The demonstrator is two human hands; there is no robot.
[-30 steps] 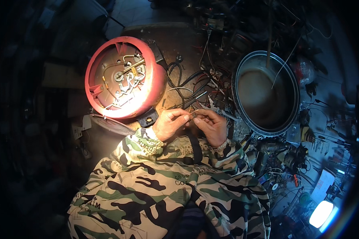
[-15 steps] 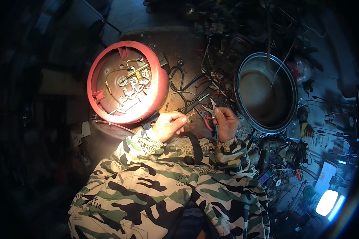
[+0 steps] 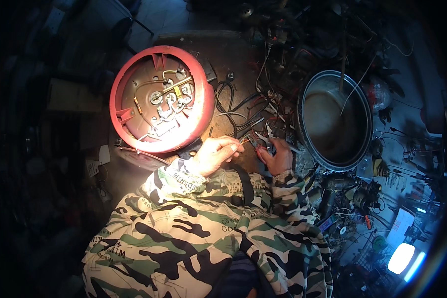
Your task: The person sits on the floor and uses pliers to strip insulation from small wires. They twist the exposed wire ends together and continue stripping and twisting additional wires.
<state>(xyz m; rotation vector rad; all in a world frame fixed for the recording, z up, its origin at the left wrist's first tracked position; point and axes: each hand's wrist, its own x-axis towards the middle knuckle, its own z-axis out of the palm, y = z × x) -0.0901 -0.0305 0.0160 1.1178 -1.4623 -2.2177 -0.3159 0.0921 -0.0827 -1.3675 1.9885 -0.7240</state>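
Note:
My left hand [image 3: 216, 155] is closed in a pinch, with thin wire ends [image 3: 245, 141] sticking out past the fingertips. To its right, my right hand [image 3: 279, 158] is closed around pliers with red on the handles [image 3: 261, 148]; the fingers hide much of the grip. The metal jaws [image 3: 269, 131] point away from me. Beyond my left hand, a red round housing [image 3: 209, 107] is tipped up with its underside showing. Inside it are wires, terminals and a metal bar [image 3: 176, 87].
A deep round metal pot [image 3: 328, 119] stands at the right. Black cables [image 3: 226, 97] and loose wires lie between housing and pot. Tools and parts crowd the right side, near a bright lamp [image 3: 401, 258]. A patterned camouflage garment [image 3: 193, 228] covers my lap.
My right hand has turned and closed in over the red-handled pliers, and its thumb now lies beside them. My left hand has shifted slightly right, still pinching the wire. The view has shifted a little.

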